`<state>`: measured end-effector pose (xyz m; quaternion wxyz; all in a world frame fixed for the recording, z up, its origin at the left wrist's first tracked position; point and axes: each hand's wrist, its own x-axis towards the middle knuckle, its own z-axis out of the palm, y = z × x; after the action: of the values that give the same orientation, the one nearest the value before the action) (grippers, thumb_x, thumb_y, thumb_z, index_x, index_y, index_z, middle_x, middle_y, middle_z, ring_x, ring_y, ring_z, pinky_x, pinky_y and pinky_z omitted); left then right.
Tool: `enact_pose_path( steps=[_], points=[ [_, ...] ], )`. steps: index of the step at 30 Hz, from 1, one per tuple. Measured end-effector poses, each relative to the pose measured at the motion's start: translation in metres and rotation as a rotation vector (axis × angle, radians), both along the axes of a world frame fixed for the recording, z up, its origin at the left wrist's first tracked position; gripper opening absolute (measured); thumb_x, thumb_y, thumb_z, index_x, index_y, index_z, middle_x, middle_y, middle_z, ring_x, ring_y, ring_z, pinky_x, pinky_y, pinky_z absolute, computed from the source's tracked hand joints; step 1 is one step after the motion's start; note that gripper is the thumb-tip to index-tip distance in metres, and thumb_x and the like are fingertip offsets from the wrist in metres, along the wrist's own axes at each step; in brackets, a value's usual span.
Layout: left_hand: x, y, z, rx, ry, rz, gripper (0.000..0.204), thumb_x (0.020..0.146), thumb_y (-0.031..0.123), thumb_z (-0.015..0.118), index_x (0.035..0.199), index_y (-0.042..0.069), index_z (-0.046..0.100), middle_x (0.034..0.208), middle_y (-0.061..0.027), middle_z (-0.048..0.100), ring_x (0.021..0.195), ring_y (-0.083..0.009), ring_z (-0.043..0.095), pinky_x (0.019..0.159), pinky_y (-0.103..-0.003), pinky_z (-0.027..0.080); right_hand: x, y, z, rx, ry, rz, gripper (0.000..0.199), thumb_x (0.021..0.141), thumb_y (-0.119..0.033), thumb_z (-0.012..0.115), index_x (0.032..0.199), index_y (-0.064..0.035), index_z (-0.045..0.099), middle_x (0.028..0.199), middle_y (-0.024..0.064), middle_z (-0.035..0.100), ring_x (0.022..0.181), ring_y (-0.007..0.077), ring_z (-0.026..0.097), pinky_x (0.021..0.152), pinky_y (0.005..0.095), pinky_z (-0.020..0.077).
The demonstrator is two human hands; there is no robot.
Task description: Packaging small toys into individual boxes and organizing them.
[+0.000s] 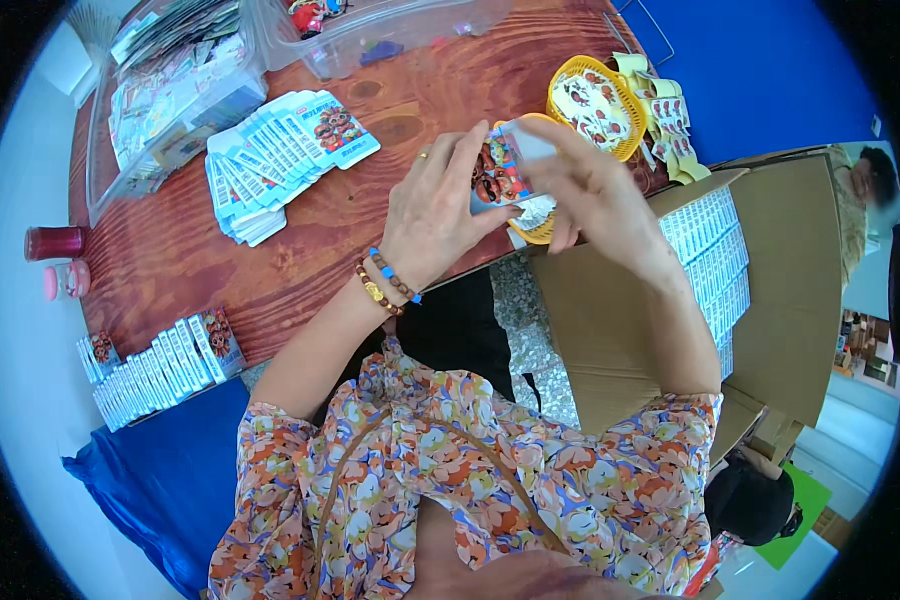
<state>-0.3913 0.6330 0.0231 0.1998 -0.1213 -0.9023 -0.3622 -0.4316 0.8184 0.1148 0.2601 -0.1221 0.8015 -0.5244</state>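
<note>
Small printed carton (497,178), one: held above the near edge of the desk (410,100). Left hand (425,215): fingers pinched it. Right hand (600,200): blurred at its right end, finger grip indeterminable. Judged light, thin card, crushable; best held lightly by its edges.

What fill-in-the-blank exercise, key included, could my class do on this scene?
1. The left hand holds a printed pack and wears a ____-coloured ring.
2. The basket beyond the right hand is coloured ____.
3. The open carton stands on the person's ____ side.
4. The cloth at lower left is coloured ____.
Missing words: gold; yellow; right; blue.
</note>
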Motion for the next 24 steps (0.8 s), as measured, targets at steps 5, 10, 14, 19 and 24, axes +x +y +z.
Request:
enact_pose_path(
  steps=[5, 10, 14, 19, 24],
  points=[
    [0.001, -0.002, 0.002, 0.021, -0.034, 0.0, 0.084, 0.071, 0.031, 0.086, 0.141, 0.005, 0.046, 0.119, -0.0155, 0.058, 0.109, -0.0338, 0.061, 0.09, -0.042, 0.054, -0.091, 0.04, -0.022, 0.222, 0.459, -0.165, 0.024, 0.096, -0.014, 0.059, 0.115, -0.0019, 0.07, 0.095, 0.0055, 0.073, 0.059, 0.0077, 0.061, 0.052, 0.0218, 0.0477],
    [0.002, -0.008, -0.001, 0.058, -0.03, -0.021, 0.085, 0.072, 0.032, 0.086, 0.142, 0.004, 0.045, 0.12, -0.0163, 0.058, 0.111, -0.0342, 0.06, 0.09, -0.043, 0.053, -0.177, 0.085, -0.105, 0.709, 0.759, 0.063, 0.027, 0.088, -0.02, 0.072, 0.107, -0.0018, 0.067, 0.093, 0.0066, 0.071, 0.081, 0.019, 0.067, 0.072, 0.034, 0.0518],
    [0.007, -0.023, -0.005, 0.107, -0.051, -0.011, 0.085, 0.073, 0.032, 0.086, 0.142, 0.003, 0.045, 0.121, -0.0166, 0.058, 0.111, -0.0344, 0.059, 0.09, -0.043, 0.053, -0.185, 0.082, -0.103, 0.778, 0.523, 0.069, 0.027, 0.082, -0.019, 0.078, 0.088, -0.003, 0.057, 0.082, 0.0058, 0.064, 0.076, 0.0186, 0.062, 0.067, 0.0357, 0.0462],
    [0.003, -0.034, -0.012, 0.126, -0.058, 0.026, 0.085, 0.073, 0.032, 0.086, 0.141, 0.002, 0.045, 0.121, -0.017, 0.058, 0.11, -0.0343, 0.059, 0.089, -0.043, 0.053, -0.176, 0.091, -0.083, 0.645, 0.38, -0.087, 0.015, 0.088, -0.017, 0.071, 0.089, -0.0026, 0.065, 0.078, 0.0042, 0.065, 0.069, 0.0104, 0.058, 0.059, 0.0291, 0.0442],
    [-0.002, -0.035, -0.014, 0.048, -0.002, 0.11, 0.084, 0.073, 0.033, 0.085, 0.14, 0.002, 0.046, 0.119, -0.0164, 0.058, 0.108, -0.034, 0.059, 0.087, -0.043, 0.054, -0.131, 0.069, -0.042, 0.154, 0.345, -0.243, 0.014, 0.089, -0.013, 0.069, 0.097, -0.0017, 0.073, 0.093, 0.006, 0.072, 0.087, 0.0138, 0.066, 0.085, 0.0306, 0.0518]
  ],
)
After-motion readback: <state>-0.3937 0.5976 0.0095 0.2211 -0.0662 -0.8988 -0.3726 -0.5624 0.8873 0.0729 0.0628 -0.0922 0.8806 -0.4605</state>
